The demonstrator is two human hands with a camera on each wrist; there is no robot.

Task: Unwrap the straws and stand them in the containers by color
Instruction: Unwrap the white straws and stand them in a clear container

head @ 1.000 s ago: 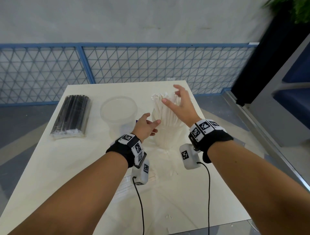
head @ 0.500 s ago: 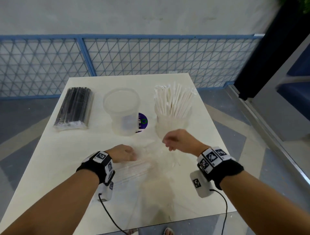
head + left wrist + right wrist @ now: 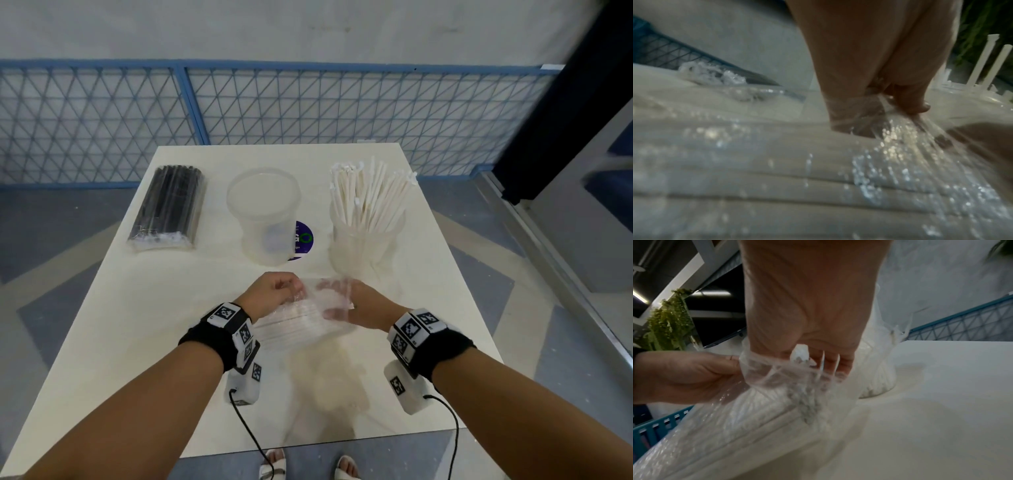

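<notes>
Currently the clear wrapper (image 3: 310, 315) with white straws inside is held between both hands, just above the desk (image 3: 137, 308). Left hand (image 3: 270, 291): fingers curled, pinching the wrapper's open end at its left edge. Right hand (image 3: 356, 303): fingers bent into the film at the same end, gripping it; film stretched taut across the fingertips (image 3: 838, 368). Rest of the pack slopes back toward the left forearm.

Just beyond the right hand: container (image 3: 366, 243) packed with upright white straws (image 3: 370, 195), fanned at the top. Beyond the left hand: second clear container (image 3: 263, 219), nothing visible inside, with a purple round sticker (image 3: 305, 238) on the desk beside it. Farther left of the left hand, well apart: sealed pack of black straws (image 3: 169, 205) lying flat. Blue mesh fence (image 3: 308, 102) behind the desk.
</notes>
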